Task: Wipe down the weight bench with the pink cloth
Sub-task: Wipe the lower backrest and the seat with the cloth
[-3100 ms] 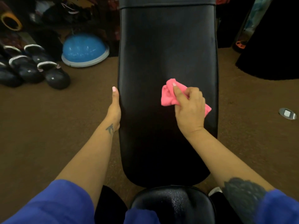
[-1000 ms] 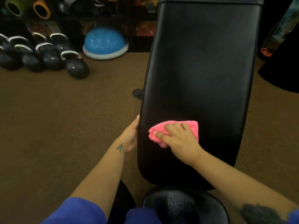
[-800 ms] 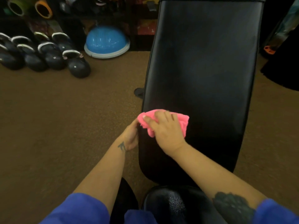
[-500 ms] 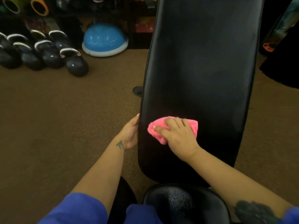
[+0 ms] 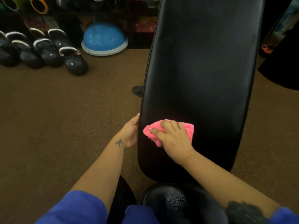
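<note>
The right hand (image 5: 174, 139) presses its grip flat on the pink cloth (image 5: 188, 128) near the bench (image 5: 202, 62) pad's left edge; the left hand (image 5: 130, 132) clasps that edge just beside. Wiping looks midway: the long stretch beyond the grip seems left.

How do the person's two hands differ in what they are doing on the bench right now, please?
The right hand lies on top of the bench pad, while the left hand grips the pad's left edge. The right hand presses the pink cloth under spread fingers; the left hand holds no cloth. Both touch the near end of the pad.
</note>
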Demonstrator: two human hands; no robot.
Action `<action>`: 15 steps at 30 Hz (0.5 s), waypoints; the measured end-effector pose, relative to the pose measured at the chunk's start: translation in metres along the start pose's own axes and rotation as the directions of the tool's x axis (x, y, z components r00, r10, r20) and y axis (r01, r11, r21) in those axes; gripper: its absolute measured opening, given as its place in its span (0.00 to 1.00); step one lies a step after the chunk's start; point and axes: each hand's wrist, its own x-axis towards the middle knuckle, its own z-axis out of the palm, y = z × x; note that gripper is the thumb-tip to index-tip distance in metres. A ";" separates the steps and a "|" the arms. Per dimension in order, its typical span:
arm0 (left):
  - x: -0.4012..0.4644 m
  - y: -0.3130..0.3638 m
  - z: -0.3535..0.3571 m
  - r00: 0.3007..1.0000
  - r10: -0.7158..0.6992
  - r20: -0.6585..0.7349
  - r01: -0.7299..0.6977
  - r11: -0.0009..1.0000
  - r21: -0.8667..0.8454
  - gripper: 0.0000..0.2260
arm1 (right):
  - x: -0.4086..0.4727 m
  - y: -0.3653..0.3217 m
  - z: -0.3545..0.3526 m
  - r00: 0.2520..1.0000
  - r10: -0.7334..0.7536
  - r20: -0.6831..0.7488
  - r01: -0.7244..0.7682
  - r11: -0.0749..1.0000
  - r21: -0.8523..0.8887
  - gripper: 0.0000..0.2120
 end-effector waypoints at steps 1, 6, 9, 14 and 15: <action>0.000 0.001 0.001 1.000 -0.001 -0.007 0.001 1.000 -0.002 0.21 | 0.004 -0.008 0.003 1.000 0.000 -0.005 0.000 1.000 0.021 0.20; -0.003 0.001 0.002 1.000 0.003 -0.004 -0.003 1.000 0.021 0.21 | -0.031 -0.023 0.025 0.962 -0.203 0.185 0.200 0.979 0.033 0.20; -0.004 -0.001 0.003 1.000 0.020 0.000 -0.020 1.000 0.015 0.21 | -0.046 0.000 0.018 0.964 -0.225 0.141 0.224 0.974 0.021 0.19; -0.002 0.000 0.004 1.000 0.019 -0.007 -0.018 0.999 0.028 0.22 | -0.005 -0.006 0.006 0.998 -0.053 0.016 0.053 0.999 -0.008 0.20; 0.000 0.000 0.003 1.000 0.014 -0.023 -0.013 0.999 0.030 0.22 | -0.002 -0.016 0.009 0.997 -0.067 0.028 0.067 0.998 0.006 0.21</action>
